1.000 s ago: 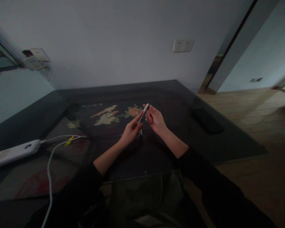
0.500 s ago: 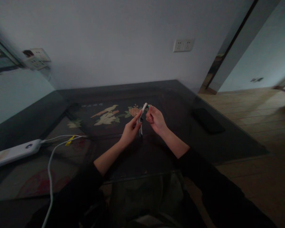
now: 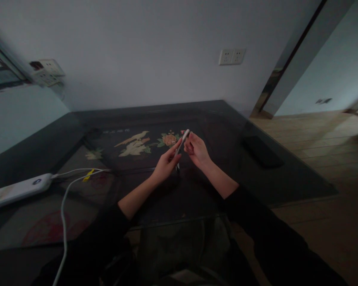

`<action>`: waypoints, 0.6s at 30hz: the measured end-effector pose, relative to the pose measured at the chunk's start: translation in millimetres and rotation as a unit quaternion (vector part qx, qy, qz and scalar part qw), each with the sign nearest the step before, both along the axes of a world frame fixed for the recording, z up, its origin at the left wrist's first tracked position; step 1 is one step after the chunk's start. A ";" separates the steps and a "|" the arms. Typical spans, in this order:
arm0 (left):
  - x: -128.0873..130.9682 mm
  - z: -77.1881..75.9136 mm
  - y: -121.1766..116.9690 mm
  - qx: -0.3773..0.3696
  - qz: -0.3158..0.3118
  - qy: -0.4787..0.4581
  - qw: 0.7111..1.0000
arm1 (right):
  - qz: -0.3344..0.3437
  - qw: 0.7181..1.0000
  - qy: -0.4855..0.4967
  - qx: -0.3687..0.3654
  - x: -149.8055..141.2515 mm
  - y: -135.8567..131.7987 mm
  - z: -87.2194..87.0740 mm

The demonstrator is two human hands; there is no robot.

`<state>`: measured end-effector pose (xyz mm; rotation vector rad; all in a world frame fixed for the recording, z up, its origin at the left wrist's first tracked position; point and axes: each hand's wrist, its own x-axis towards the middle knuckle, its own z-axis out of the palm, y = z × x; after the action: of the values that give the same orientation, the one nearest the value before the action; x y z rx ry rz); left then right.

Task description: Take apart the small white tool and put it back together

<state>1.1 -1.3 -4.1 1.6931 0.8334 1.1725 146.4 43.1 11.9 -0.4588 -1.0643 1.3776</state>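
A thin, pale, flat object, seen almost edge-on, stands tilted above the dark table. My left hand is closed around its lower part, thumb on the near side. My right hand is curled shut against its upper end, with the fingertips bunched together. Whatever the right fingers pinch, if anything, is hidden. A small reddish bit shows beside the object's top. Below my left fingers, a narrow light-and-dark piece sticks down; I cannot tell if it belongs to the same object.
On the left lies a white power strip with a white cable running toward me, tagged by a yellow strip. A black flat phone-like slab rests at the right. Behind the table, the wall carries a double socket.
The pale object has turned more edge-on and its top has shifted slightly right. A green bit by the right fingertips no longer shows; a reddish one appears left of the top.
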 end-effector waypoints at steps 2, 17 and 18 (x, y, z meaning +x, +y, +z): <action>-1.1 -0.4 2.6 -0.011 0.006 -0.006 1.000 | 0.002 1.000 -0.007 -0.001 0.4 -0.1 0.1; -1.6 2.2 -0.4 0.053 0.062 0.045 0.996 | 0.009 1.000 0.010 0.000 0.6 1.5 -1.1; -0.5 2.6 -2.0 0.055 0.057 0.046 0.996 | 0.007 1.000 0.010 -0.002 0.7 1.2 -0.9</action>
<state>0.6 -3.3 -1.5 1.8202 0.9476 1.2450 147.0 44.3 11.0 -0.4403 -1.0512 1.3951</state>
